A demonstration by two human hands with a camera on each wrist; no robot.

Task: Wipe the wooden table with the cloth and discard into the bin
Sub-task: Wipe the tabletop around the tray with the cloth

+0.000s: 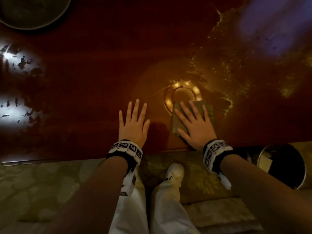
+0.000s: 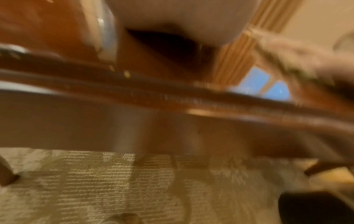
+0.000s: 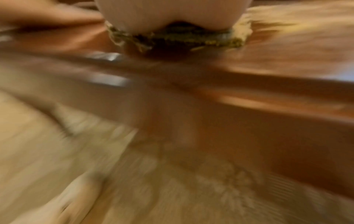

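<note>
A dark glossy wooden table [image 1: 87,73] fills the upper head view. A folded olive cloth [image 1: 206,107] lies near its front edge, and my right hand [image 1: 194,120] presses flat on it with fingers spread. In the right wrist view the cloth's soiled edge [image 3: 172,37] shows under my palm. My left hand [image 1: 133,119] rests flat on bare wood just left of the cloth, holding nothing. A yellowish wet smear [image 1: 228,70] spreads over the table's right part beyond the cloth. A round metal bin [image 1: 283,166] with a dark inside stands on the floor by my right forearm.
A round dark dish [image 1: 32,12] sits at the table's far left corner. Patterned carpet [image 1: 42,191] lies below the table edge, with my white trousers and a shoe [image 1: 174,171] on it. Bright reflections glare on the table's left side [image 1: 10,85]. Both wrist views are blurred.
</note>
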